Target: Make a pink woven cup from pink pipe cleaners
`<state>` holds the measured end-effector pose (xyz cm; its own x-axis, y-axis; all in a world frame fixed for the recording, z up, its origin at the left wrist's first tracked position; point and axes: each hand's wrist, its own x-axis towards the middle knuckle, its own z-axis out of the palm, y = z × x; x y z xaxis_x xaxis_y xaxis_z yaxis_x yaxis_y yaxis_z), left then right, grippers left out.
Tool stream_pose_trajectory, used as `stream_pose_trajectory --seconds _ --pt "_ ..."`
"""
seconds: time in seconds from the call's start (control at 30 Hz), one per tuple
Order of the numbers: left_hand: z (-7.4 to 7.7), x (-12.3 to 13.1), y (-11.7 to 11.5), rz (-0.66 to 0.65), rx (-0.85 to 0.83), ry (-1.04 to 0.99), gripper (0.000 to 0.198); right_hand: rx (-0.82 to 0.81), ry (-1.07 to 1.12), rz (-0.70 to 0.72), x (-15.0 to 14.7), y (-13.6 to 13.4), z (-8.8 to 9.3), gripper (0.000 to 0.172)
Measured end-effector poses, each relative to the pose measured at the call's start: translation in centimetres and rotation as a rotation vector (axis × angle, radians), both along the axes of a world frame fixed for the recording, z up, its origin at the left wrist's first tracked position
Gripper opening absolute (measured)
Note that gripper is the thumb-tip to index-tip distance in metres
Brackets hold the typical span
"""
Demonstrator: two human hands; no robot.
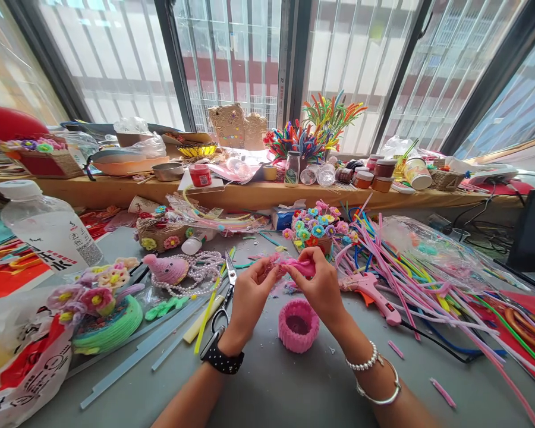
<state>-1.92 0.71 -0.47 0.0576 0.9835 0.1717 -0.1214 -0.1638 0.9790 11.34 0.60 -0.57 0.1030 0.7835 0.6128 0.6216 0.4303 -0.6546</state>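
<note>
My left hand (pixel 256 291) and my right hand (pixel 318 282) meet above the table. Both are closed, their fingertips pinching a small pink fuzzy chenille piece (pixel 305 267); its exact shape is partly hidden by the fingers. Below them a round pink fuzzy cup (pixel 298 326) stands upright on the grey table, its hollow facing up. To the left of my left hand lie scissors (pixel 227 289) with dark handles. A pink glue gun (pixel 374 296) rests on its side to the right of my right hand, its black cord running right.
Pink and coloured chenille stems (pixel 396 255) spread over the right side. Clear glue sticks (pixel 129 351), a pearl string (pixel 209 268) and a green flower-topped piece (pixel 109 327) lie left. A plastic bottle (pixel 49 223) stands far left. A flower-covered basket (pixel 318 229) sits behind my hands.
</note>
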Motion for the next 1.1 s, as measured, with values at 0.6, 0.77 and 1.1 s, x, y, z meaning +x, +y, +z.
stream_pose_trajectory --seconds 0.6,0.77,1.1 --pt "-0.9 -0.9 1.0 0.154 0.114 0.237 0.031 0.026 0.540 -0.131 3.0 1.1 0.6 0.028" --pt "-1.0 -0.9 1.1 0.174 0.150 0.324 0.030 -0.025 0.617 0.079 2.9 1.0 1.0 0.028" --pt "-1.4 -0.7 0.9 0.202 0.281 0.507 0.026 -0.150 0.397 0.191 1.6 0.7 0.4 0.033"
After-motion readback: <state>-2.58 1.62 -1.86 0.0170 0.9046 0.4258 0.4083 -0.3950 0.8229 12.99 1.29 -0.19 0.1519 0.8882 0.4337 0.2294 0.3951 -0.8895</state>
